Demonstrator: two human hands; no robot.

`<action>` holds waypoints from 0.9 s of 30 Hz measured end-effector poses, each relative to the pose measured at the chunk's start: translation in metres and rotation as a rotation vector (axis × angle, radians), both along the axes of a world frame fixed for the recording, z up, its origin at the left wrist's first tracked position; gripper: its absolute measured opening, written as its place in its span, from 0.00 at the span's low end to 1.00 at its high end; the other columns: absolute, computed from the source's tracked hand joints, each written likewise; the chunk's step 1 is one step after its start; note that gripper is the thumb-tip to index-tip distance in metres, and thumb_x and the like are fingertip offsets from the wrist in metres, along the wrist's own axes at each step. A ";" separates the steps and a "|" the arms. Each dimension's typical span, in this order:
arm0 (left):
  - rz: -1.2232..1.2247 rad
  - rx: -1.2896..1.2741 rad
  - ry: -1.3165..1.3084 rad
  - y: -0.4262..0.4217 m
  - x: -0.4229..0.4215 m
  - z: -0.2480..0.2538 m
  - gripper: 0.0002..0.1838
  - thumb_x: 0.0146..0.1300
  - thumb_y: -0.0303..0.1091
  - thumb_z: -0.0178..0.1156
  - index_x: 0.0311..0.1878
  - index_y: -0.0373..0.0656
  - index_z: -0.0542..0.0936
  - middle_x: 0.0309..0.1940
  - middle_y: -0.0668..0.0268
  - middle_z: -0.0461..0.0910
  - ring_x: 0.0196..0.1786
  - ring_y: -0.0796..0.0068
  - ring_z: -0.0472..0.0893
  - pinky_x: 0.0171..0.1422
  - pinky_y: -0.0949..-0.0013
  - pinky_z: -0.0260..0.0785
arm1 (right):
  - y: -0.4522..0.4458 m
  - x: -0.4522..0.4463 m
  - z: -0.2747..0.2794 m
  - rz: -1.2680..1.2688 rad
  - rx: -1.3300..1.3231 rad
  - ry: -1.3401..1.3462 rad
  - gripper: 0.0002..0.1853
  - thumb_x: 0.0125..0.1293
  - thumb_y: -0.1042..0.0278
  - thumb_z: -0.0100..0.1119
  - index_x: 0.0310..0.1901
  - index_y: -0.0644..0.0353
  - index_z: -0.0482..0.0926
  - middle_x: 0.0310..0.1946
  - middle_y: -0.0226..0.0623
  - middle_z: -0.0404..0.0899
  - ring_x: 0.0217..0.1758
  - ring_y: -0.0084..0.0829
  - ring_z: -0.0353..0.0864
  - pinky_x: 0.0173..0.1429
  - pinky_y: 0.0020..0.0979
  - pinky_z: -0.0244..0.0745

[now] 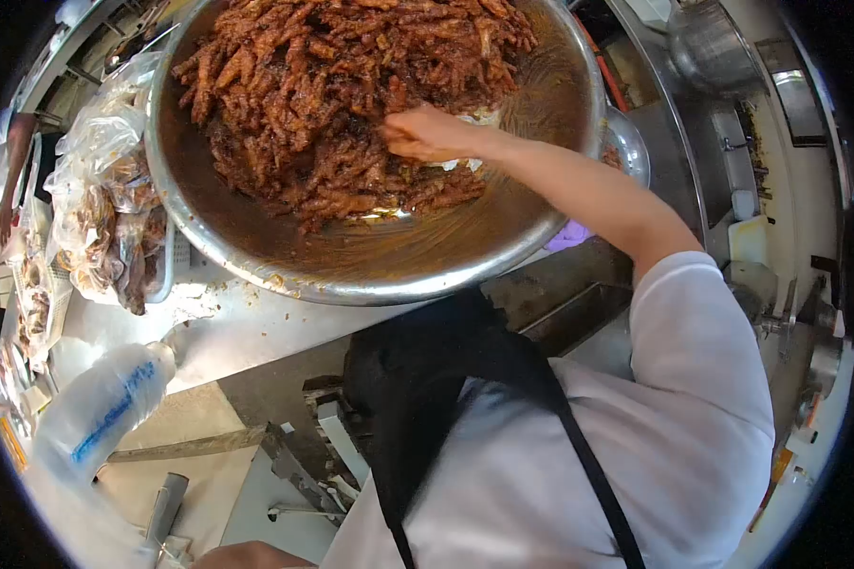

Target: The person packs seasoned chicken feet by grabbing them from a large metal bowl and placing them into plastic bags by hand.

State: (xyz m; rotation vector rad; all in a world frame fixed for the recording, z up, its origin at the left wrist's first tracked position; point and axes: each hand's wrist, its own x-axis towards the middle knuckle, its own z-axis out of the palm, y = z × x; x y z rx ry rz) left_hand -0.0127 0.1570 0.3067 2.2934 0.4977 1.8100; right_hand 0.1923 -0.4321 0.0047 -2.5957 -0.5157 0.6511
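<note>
A wide metal bowl [389, 292] holds a large heap of reddish-brown, sauce-coated pieces [304, 104] that look like chicken feet. My bare right hand [429, 133] reaches in from the right, its fingers curled against the heap near the bowl's middle, the fingertips partly hidden among the pieces. Dark sauce smears the inner wall. No left hand can be made out; a bit of bare skin shows at the bottom edge. At lower left is a translucent plastic thing with blue print [114, 412], partly blurred.
Clear bags of food [100, 209] lie left of the bowl on the metal table [247, 327], which has scattered crumbs. Another person's arm [14, 166] shows at far left. Right of the bowl are a smaller metal bowl [631, 142] and a large pot [716, 47].
</note>
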 end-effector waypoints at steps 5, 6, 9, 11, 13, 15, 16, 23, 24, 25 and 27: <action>-0.334 -0.781 0.322 -0.022 0.001 -0.113 0.26 0.64 0.54 0.53 0.49 0.38 0.77 0.45 0.57 0.79 0.46 0.64 0.77 0.52 0.66 0.68 | -0.068 -0.023 -0.027 -0.155 0.102 -0.168 0.15 0.64 0.65 0.56 0.47 0.66 0.74 0.40 0.50 0.79 0.45 0.49 0.78 0.50 0.46 0.72; -0.372 -0.867 0.457 -0.028 0.006 -0.142 0.26 0.64 0.53 0.54 0.50 0.37 0.76 0.45 0.57 0.78 0.47 0.65 0.77 0.53 0.66 0.67 | -0.082 -0.022 -0.045 -0.165 0.093 -0.206 0.14 0.63 0.66 0.57 0.47 0.66 0.75 0.39 0.51 0.80 0.44 0.50 0.79 0.50 0.47 0.73; -0.487 -0.955 0.846 -0.046 0.032 -0.233 0.27 0.64 0.52 0.56 0.53 0.35 0.75 0.48 0.56 0.77 0.49 0.65 0.76 0.55 0.67 0.66 | -0.065 -0.018 -0.010 -0.009 -0.162 -0.227 0.16 0.60 0.68 0.59 0.48 0.66 0.76 0.39 0.54 0.80 0.46 0.50 0.80 0.49 0.47 0.74; -0.534 -0.910 1.001 -0.057 0.058 -0.288 0.28 0.63 0.51 0.57 0.54 0.34 0.74 0.50 0.55 0.77 0.50 0.65 0.75 0.57 0.67 0.66 | -0.043 -0.016 0.002 -0.151 -0.233 -0.159 0.15 0.60 0.67 0.60 0.46 0.66 0.78 0.39 0.55 0.80 0.45 0.50 0.80 0.47 0.47 0.76; -0.533 -0.851 1.066 -0.062 0.085 -0.339 0.29 0.63 0.50 0.58 0.56 0.33 0.73 0.52 0.55 0.76 0.52 0.65 0.75 0.59 0.68 0.65 | -0.041 -0.013 0.001 -0.288 -0.245 -0.161 0.14 0.60 0.66 0.60 0.43 0.67 0.79 0.38 0.56 0.80 0.43 0.50 0.81 0.44 0.47 0.77; -0.523 -0.844 1.014 -0.059 0.103 -0.383 0.30 0.63 0.46 0.59 0.58 0.29 0.69 0.53 0.52 0.74 0.53 0.64 0.74 0.60 0.66 0.64 | -0.046 -0.007 -0.017 -0.414 -0.189 -0.228 0.12 0.60 0.66 0.60 0.39 0.68 0.79 0.37 0.56 0.80 0.40 0.49 0.82 0.41 0.46 0.78; -0.518 -0.840 0.986 -0.061 0.111 -0.393 0.30 0.63 0.44 0.60 0.59 0.28 0.67 0.53 0.50 0.73 0.53 0.64 0.73 0.61 0.64 0.64 | -0.041 -0.001 -0.021 -0.410 -0.236 -0.201 0.12 0.60 0.66 0.60 0.36 0.68 0.79 0.35 0.55 0.80 0.39 0.50 0.82 0.40 0.46 0.78; -0.392 -0.618 0.747 -0.090 0.100 -0.338 0.30 0.65 0.45 0.58 0.60 0.29 0.68 0.57 0.46 0.71 0.58 0.54 0.73 0.61 0.60 0.65 | -0.021 0.019 -0.023 -0.277 -0.137 -0.090 0.13 0.54 0.62 0.64 0.28 0.66 0.79 0.26 0.51 0.79 0.31 0.51 0.80 0.38 0.48 0.75; -0.368 -0.558 0.677 -0.094 0.089 -0.329 0.28 0.66 0.45 0.57 0.60 0.30 0.68 0.57 0.48 0.72 0.57 0.55 0.74 0.59 0.59 0.67 | -0.022 0.007 -0.003 -0.181 -0.091 -0.090 0.12 0.55 0.63 0.63 0.28 0.65 0.79 0.26 0.51 0.79 0.31 0.51 0.80 0.38 0.48 0.74; -0.368 -0.604 0.633 -0.108 0.074 -0.316 0.29 0.65 0.45 0.58 0.60 0.31 0.68 0.56 0.48 0.72 0.57 0.56 0.75 0.58 0.61 0.68 | -0.023 -0.005 0.014 -0.082 -0.047 -0.090 0.11 0.56 0.63 0.61 0.28 0.65 0.79 0.25 0.51 0.79 0.31 0.52 0.80 0.38 0.49 0.74; -0.344 -0.447 0.786 -0.143 0.044 -0.305 0.27 0.61 0.40 0.61 0.58 0.31 0.70 0.57 0.48 0.71 0.60 0.53 0.71 0.62 0.57 0.64 | -0.028 -0.019 0.001 0.207 -0.047 -0.120 0.12 0.59 0.65 0.56 0.43 0.60 0.77 0.41 0.50 0.80 0.40 0.53 0.81 0.42 0.47 0.76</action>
